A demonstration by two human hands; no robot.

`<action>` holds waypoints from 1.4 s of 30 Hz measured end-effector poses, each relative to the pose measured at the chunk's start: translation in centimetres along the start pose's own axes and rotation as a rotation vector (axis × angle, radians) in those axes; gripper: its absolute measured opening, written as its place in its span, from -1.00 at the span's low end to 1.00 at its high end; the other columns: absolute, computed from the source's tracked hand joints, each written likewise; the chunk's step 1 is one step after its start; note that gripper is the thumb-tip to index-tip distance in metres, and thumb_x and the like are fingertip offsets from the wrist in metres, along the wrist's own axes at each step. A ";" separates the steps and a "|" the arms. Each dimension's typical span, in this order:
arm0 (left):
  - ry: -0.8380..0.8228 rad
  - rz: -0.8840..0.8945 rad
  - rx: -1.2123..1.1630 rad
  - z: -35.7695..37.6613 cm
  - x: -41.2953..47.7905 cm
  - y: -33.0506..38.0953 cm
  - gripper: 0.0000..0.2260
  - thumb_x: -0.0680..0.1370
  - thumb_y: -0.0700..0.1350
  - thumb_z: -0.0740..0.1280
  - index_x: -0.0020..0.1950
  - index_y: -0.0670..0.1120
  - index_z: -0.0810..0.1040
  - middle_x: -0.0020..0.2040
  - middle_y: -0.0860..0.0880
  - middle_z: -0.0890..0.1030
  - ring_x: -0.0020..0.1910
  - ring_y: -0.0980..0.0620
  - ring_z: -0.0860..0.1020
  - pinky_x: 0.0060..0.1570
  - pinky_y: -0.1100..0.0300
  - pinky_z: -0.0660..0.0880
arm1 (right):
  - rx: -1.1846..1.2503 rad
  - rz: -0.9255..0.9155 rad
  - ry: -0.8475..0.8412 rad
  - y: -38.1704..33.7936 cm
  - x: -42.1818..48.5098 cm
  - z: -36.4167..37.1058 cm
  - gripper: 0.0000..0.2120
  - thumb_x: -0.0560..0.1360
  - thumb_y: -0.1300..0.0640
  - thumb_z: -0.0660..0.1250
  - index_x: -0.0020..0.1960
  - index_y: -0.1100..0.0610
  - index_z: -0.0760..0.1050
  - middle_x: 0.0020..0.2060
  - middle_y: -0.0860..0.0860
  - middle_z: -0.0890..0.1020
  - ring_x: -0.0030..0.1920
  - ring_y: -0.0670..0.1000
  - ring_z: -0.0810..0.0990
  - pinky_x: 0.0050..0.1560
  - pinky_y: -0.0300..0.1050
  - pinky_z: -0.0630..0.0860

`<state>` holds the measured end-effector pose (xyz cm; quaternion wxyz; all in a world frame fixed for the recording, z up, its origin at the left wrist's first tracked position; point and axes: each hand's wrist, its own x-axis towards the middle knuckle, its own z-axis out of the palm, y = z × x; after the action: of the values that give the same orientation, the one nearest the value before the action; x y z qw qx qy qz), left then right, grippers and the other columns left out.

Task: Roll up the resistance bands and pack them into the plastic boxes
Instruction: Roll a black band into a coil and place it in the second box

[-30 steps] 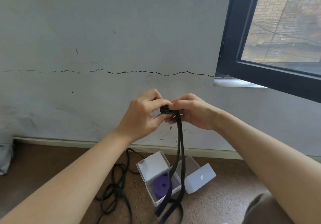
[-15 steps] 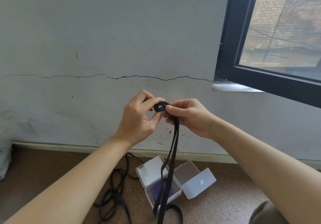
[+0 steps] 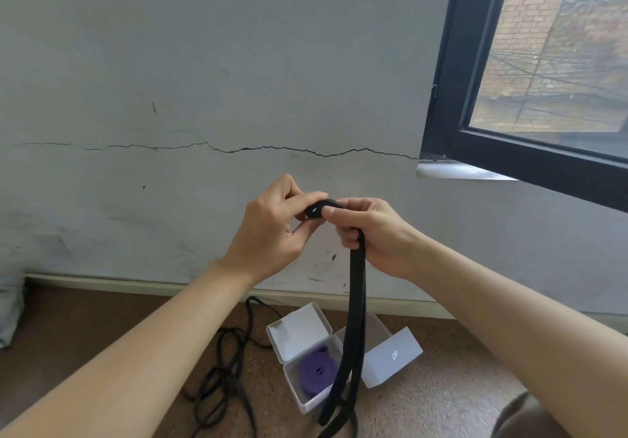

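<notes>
Black resistance band (image 3: 356, 301): small tight coil at its top end, pinched between left hand (image 3: 272, 230) and right hand (image 3: 377, 234). Two flat strands hang down in front of the boxes. Purple resistance band (image 3: 317, 371): rolled, lying inside left plastic box (image 3: 292, 391), white, lid up. Right plastic box (image 3: 390, 358): white, open, just beside it, inside hidden. Loose black band (image 3: 224, 369): tangled on floor, left of boxes.

Hands (image 3: 268, 230) (image 3: 377, 234): two
Black resistance bands (image 3: 355, 318) (image 3: 224, 369): two
Purple resistance bands (image 3: 317, 371): one
Plastic boxes (image 3: 299, 395) (image 3: 379, 325): two
Box lids (image 3: 299, 332) (image 3: 392, 358): two
Windows (image 3: 452, 98): one
</notes>
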<state>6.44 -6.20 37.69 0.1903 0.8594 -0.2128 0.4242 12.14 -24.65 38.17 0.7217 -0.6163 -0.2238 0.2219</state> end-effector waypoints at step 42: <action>-0.085 -0.063 -0.304 -1.6 0.1 0.5 -0.69 0.30 -0.10 0.68 -0.07 -0.18 0.70 -0.20 -0.05 0.66 -0.24 0.00 0.67 -0.25 0.11 0.65 | -0.483 -0.055 -0.191 -2.3 -0.4 -1.6 -0.88 0.57 0.27 0.39 -0.01 0.29 0.69 -0.41 0.05 0.52 -0.42 -0.05 0.38 -0.33 -0.13 0.29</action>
<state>5.22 -5.82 38.79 0.3222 0.8442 -0.2552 0.3440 12.84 -26.48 40.18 0.5350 -0.7406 -0.3540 0.1997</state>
